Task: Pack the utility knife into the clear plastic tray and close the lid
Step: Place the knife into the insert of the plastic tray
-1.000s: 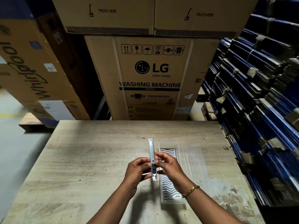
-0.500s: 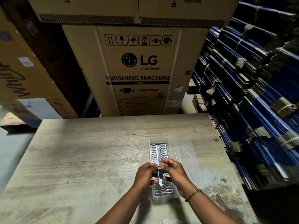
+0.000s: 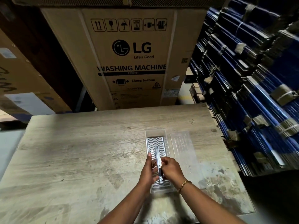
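On our wooden desk [image 3: 80,159], both hands' fingers [image 3: 163,160] pinch the utility knife [image 3: 158,159] over the clear tray [image 3: 155,132]; its lid [image 3: 182,143] lies at 3 o'clock.

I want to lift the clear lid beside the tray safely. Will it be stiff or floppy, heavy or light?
The lid looks thin and see-through, so it is probably very light and may flex. Its moulded ribs should stiffen it somewhat. Lying flat on the table, its edge may be hard to catch and slippery.

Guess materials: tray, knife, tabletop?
Tray: clear thin plastic, glossy; the table shows through its walls. Utility knife: likely bare metal body, silvery sheen, with a dark slider, probably plastic. Table: wood-grain surface, matte, worn patches; possibly laminate.
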A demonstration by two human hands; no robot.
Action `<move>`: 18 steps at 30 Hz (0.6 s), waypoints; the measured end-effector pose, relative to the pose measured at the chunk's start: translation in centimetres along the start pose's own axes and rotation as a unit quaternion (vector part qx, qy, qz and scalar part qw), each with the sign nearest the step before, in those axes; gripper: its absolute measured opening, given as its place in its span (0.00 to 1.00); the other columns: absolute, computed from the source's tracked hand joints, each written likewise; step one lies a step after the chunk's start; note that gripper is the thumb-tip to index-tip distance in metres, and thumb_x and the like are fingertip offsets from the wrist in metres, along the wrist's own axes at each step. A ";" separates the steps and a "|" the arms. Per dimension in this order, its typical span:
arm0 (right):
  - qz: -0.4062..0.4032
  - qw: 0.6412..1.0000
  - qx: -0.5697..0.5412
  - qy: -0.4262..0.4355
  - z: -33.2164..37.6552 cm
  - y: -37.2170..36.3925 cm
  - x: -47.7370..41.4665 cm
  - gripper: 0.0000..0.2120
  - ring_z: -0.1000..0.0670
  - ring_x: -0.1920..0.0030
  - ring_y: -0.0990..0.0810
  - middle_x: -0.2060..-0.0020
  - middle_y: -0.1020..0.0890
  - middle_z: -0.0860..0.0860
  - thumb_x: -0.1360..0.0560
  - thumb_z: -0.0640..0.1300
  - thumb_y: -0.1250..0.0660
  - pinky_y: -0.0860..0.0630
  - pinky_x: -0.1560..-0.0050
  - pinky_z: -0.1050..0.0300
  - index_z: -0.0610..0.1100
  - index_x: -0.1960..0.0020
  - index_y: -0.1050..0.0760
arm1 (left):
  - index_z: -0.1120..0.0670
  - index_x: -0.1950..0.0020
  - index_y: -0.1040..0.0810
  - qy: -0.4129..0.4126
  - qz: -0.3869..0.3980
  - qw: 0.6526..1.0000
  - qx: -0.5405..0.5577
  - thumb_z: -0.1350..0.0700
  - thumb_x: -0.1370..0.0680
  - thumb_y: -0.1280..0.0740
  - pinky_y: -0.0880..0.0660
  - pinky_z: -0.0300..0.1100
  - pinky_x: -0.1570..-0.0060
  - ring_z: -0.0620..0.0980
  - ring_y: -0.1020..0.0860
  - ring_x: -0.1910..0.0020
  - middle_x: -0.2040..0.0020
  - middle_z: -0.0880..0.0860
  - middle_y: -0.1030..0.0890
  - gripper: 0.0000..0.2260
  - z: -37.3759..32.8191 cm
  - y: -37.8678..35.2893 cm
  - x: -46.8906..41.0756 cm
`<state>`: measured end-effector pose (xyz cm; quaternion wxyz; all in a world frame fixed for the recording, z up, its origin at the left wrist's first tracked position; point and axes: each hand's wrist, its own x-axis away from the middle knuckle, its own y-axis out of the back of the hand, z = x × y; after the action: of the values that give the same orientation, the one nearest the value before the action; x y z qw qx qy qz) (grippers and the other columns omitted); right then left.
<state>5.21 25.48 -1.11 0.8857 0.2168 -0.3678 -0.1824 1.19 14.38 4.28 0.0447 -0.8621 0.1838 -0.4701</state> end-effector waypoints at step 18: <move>0.065 0.990 0.113 -0.045 2.7 -0.4 1.1 0.08 0.42 0.46 0.17 0.47 0.15 0.44 0.23 0.52 0.40 0.29 0.55 0.56 0.49 0.52 0.27 | 0.59 0.33 0.21 0.037 -0.022 0.998 0.039 0.33 0.21 0.43 0.29 0.56 0.28 0.60 0.21 0.35 0.37 0.62 0.18 0.33 0.3 -1.9 -1.9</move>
<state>3.92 23.89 1.02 0.8480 0.2827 -0.4389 -0.0915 1.06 16.80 3.11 0.0615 -0.8457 0.1474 -0.5092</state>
